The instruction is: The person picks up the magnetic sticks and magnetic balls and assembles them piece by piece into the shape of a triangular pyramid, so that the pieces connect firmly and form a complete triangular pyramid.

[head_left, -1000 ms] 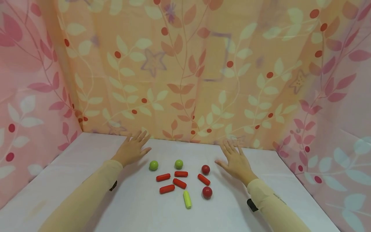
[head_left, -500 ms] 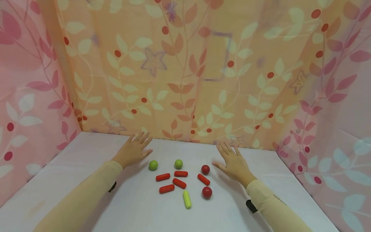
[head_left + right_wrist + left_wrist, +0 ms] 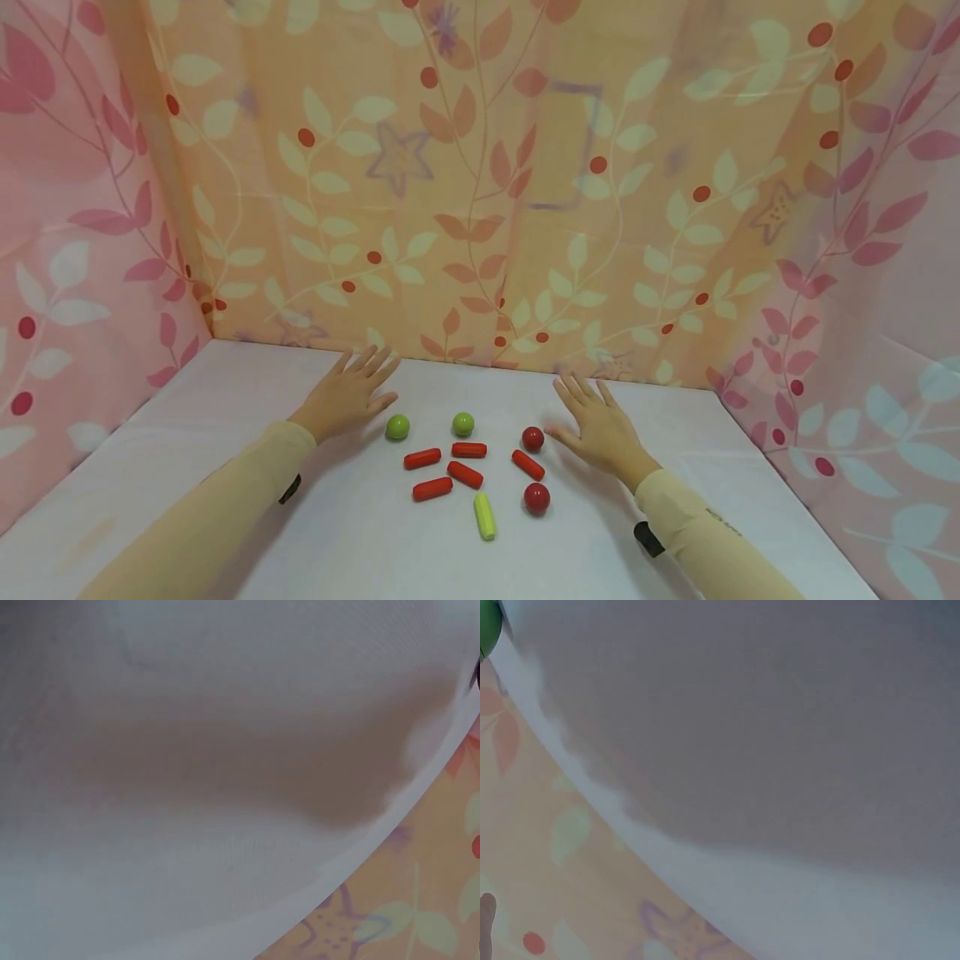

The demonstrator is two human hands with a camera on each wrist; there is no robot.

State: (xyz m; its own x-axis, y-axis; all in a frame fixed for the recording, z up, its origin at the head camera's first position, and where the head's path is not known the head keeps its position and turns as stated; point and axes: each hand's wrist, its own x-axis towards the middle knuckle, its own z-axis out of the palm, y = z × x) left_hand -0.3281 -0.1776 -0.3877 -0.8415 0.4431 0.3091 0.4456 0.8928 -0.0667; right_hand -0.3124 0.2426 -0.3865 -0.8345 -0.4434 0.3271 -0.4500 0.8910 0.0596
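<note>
I observe the left hand (image 3: 345,400) with its fingers spread and holding nothing, its thumb pointing toward the first green ball (image 3: 397,427), which sits near it. Next come two red sticks (image 3: 422,458) lying apart, one nearer the person. At centre, the second green ball (image 3: 462,424) stands behind two more red sticks (image 3: 465,475); the yellow-green stick (image 3: 485,517) lies nearest the person. Further right, a fifth red stick (image 3: 528,465) lies between the far red ball (image 3: 533,438) and the near red ball (image 3: 537,499). The right hand (image 3: 603,435) is likewise empty, fingers slightly apart, thumb extended just beside the far red ball; contact unconfirmed.

Progress: all ten pieces lie loose on the white table (image 3: 330,533), none stacked or joined. I judge no assembly accomplished and all handling outstanding. Both wrist views show chiefly table and shadow.
</note>
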